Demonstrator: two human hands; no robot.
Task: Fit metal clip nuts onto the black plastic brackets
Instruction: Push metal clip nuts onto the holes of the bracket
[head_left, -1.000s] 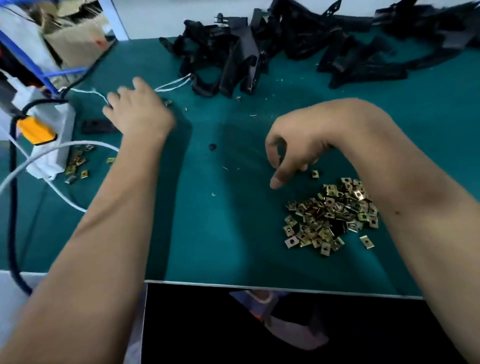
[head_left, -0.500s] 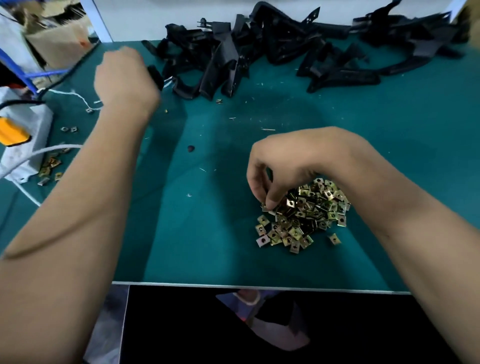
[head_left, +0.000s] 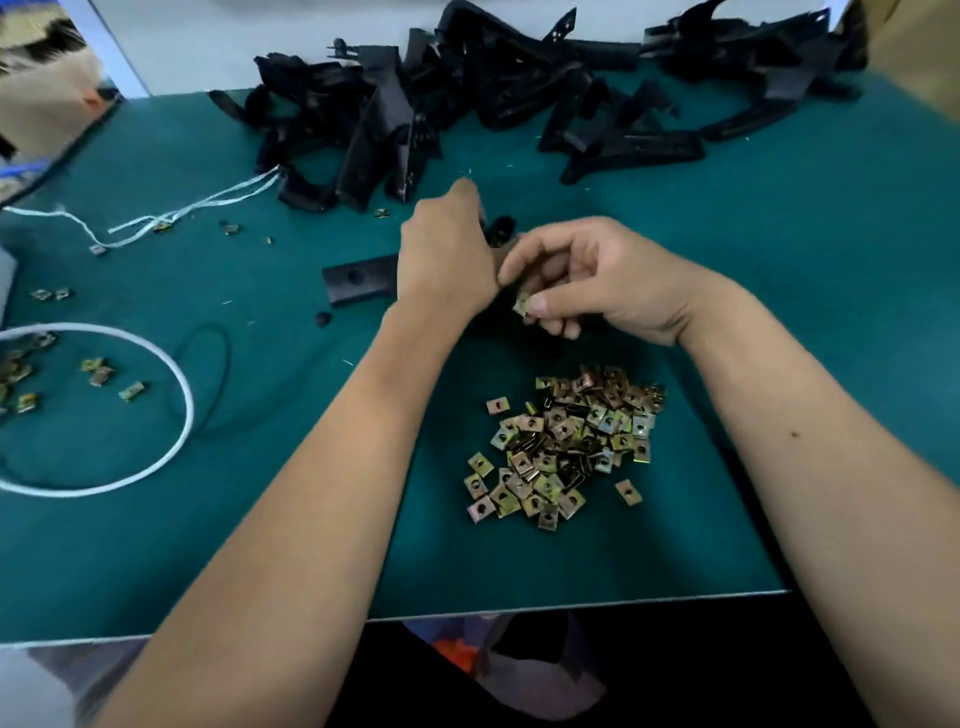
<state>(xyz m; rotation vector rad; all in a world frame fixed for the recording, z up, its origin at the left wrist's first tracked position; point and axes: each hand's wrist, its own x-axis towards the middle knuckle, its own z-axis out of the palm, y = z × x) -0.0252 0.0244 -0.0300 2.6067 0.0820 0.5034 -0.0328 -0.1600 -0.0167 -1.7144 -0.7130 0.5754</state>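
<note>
My left hand (head_left: 444, 260) grips a black plastic bracket (head_left: 356, 280) in the middle of the green mat; one flat end with a hole sticks out to the left, the rest is hidden behind both hands. My right hand (head_left: 587, 280) pinches one brass-coloured clip nut (head_left: 522, 304) between thumb and fingers, right beside the left wrist. A heap of clip nuts (head_left: 566, 441) lies on the mat just below the hands. A big pile of black brackets (head_left: 467, 98) stretches along the back of the table.
Several loose clip nuts (head_left: 111, 376) lie at the left inside a loop of white cable (head_left: 176, 374). White strings (head_left: 197, 208) trail from the bracket pile. A small black cap (head_left: 323, 318) sits left of my left forearm. The table's front edge (head_left: 571, 605) is close.
My left hand came back from the bracket pile to the middle with a bracket. My right hand lifted off the nut heap with one clip nut and met it.
</note>
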